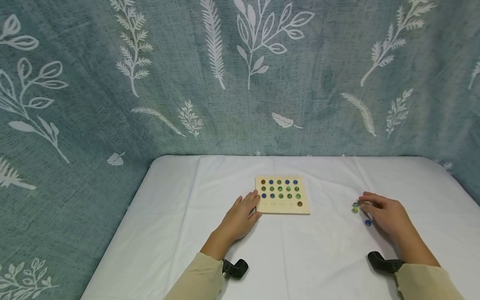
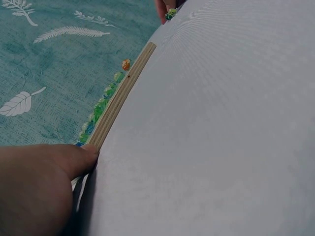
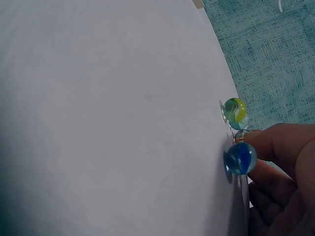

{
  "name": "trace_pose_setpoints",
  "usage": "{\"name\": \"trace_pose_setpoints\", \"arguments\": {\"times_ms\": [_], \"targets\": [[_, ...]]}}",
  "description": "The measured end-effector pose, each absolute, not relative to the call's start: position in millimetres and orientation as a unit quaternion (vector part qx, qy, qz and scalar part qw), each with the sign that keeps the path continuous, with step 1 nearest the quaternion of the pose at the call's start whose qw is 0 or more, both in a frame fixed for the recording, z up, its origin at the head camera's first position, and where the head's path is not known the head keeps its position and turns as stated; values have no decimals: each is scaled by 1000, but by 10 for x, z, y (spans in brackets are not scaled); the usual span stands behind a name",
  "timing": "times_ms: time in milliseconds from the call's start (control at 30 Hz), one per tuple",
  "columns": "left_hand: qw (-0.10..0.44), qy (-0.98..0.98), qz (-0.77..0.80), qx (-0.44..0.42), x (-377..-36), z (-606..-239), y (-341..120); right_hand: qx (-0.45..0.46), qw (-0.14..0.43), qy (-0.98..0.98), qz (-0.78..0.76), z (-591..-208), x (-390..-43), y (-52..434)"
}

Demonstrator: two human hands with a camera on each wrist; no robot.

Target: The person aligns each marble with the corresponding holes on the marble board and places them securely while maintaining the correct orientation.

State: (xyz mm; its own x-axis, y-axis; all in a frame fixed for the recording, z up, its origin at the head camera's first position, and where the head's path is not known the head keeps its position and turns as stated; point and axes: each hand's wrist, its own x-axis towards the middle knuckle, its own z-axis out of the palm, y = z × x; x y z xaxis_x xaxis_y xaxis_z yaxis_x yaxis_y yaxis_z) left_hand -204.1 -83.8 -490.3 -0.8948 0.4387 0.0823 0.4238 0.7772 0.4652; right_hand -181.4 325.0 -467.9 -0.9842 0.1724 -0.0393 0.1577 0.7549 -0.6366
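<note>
A pale wooden board (image 1: 283, 210) lies on the table, with rows of glass marbles in its hollows. Blue, green and amber ones fill the three far rows; in the near row, one amber marble (image 1: 299, 204) sits at the right end. My left hand (image 1: 240, 214) rests against the board's left side, fingers extended along it, thumb (image 2: 81, 160) at the near corner. Off to the right, my right hand (image 1: 386, 214) pinches a marble with some red in it (image 3: 241, 135), partly hidden by the fingertips. Beside those fingertips lie a yellow-green marble (image 3: 235, 109) and a blue marble (image 3: 241, 158).
A white cloth (image 1: 322, 246) covers the table, creased in places. Behind it hangs a teal curtain (image 1: 232, 121) with white leaf prints. Each wrist wears a black camera mount, one on the left (image 1: 235, 268) and one on the right (image 1: 384, 263).
</note>
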Motion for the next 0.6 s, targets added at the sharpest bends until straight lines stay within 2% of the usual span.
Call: {"name": "trace_pose_setpoints", "arguments": {"times_ms": [600], "targets": [[19,942,245,230,-2032,-4892,-852,-85,19,-949,302,-4722,-1840,3263]]}}
